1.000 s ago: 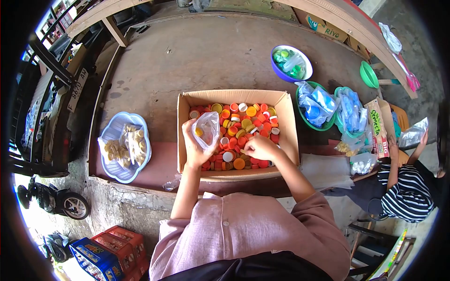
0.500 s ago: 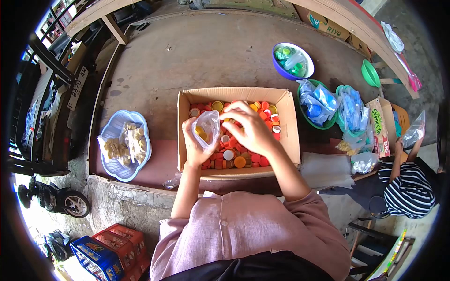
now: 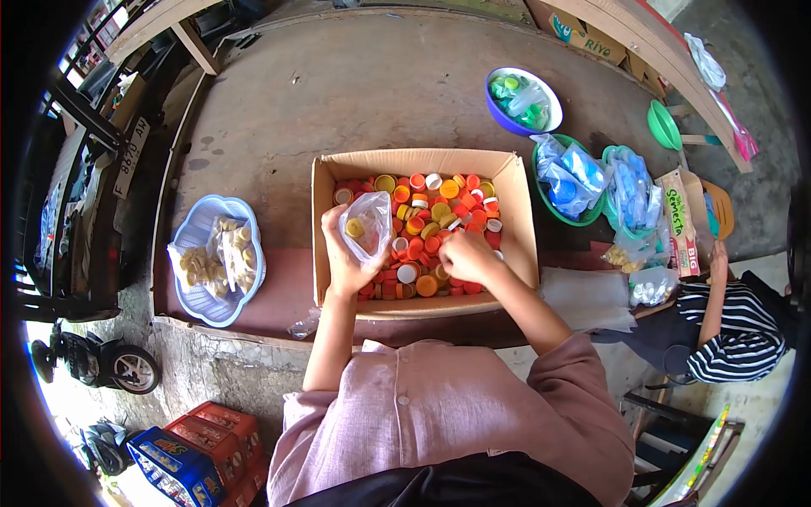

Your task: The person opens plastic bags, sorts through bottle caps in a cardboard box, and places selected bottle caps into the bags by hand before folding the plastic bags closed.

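My left hand is wrapped round a clear plastic bag, its mouth facing up. A few yellow bottle caps show inside the bag. Below both hands stands an open cardboard box full of loose plastic bottle caps, mostly red and orange, with some yellow and white. My right hand is down among the caps in the right half of the box. Its fingers are bent and drawn together, and whatever they pinch is hidden.
Left of the box, a pale blue basket holds bags of yellowish caps. To the right are a purple bowl and a green basket with bagged caps. Clear plastic sheets lie near the table edge. Another person in stripes sits at far right.
My right hand has moved from beside the bag's mouth down and right into the caps, its fingers closing up. My left hand still holds the bag. The other person's raised plastic bag is out of sight.
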`<state>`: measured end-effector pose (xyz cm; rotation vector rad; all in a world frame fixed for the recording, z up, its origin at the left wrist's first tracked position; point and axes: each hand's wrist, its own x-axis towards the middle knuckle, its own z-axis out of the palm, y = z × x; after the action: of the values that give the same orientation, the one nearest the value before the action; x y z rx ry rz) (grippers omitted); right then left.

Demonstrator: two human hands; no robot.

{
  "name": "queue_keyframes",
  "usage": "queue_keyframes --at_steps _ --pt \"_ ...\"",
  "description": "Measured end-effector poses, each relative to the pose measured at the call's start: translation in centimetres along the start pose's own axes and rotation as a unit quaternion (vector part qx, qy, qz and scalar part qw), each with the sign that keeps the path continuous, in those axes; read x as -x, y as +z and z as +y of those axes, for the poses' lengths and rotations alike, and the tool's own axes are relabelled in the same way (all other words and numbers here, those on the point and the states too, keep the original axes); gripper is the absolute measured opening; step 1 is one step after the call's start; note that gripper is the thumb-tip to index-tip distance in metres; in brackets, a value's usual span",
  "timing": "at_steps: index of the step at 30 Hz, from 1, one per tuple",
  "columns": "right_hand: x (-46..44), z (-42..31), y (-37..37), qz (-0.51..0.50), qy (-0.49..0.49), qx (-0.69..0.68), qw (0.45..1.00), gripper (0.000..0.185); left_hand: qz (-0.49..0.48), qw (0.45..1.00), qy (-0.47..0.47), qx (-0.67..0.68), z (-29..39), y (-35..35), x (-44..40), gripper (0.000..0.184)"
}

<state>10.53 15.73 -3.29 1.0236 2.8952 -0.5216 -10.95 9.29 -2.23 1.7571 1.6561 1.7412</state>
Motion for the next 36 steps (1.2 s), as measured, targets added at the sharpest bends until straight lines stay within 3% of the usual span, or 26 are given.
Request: queue_keyframes --at_steps 4,6,9,12,17,21,24,26,32,34,36 --pt "-1.0 -2.6 -7.1 0.185 0.023 -0.183 0.965 0.004 -0.007 1.0 -0.005 0.005 -0.2 0.2 -0.1 0.071" --pt "-1.5 -4.6 -9.4 0.287 -0.032 -0.245 0.926 0.009 -0.024 1.0 -0.008 0.007 -0.3 0.3 -0.1 0.08" --pt "-3.2 -6.5 -9.7 0.345 -0.072 -0.235 0.906 0.01 -0.027 1.0 0.008 0.009 -0.2 0.4 -0.2 0.08" --pt "-4.8 -7.5 -8.7 0.317 -0.093 -0.15 0.932 0.011 -0.029 0.999 -0.007 0.03 -0.1 0.3 -0.1 0.077" --pt "-3.8 -6.6 -8.3 0.304 -0.053 -0.217 0.926 0.008 -0.009 1.0 -0.001 0.021 -0.3 0.2 0.1 0.077" --pt "-0.8 -3.2 -5.0 0.084 0.003 -0.128 0.988 0.003 -0.02 0.999 -0.003 0.03 -0.4 0.2 0.0 0.073" --pt "0.8 -2.1 -0.6 -0.122 0.018 -0.074 0.99 0.008 -0.028 0.999 -0.003 0.034 -0.5 0.2 0.0 0.072" --pt "1.3 -1.9 1.1 -0.161 0.015 0.014 0.987 0.016 -0.027 0.999 -0.004 0.033 -0.3 0.2 0.0 0.072" --pt "0.9 -1.5 -0.3 -0.206 0.041 -0.028 0.977 0.018 -0.031 0.999 -0.001 0.028 -0.4 0.1 0.0 0.072" --pt "0.8 -0.3 -1.9 -0.216 0.063 -0.278 0.934 0.019 -0.029 0.999 -0.001 0.033 -0.4 0.2 0.0 0.072" --pt "0.8 0.6 -2.8 -0.162 0.034 -0.395 0.904 0.023 -0.03 0.999 -0.004 0.028 -0.4 0.2 0.0 0.072"
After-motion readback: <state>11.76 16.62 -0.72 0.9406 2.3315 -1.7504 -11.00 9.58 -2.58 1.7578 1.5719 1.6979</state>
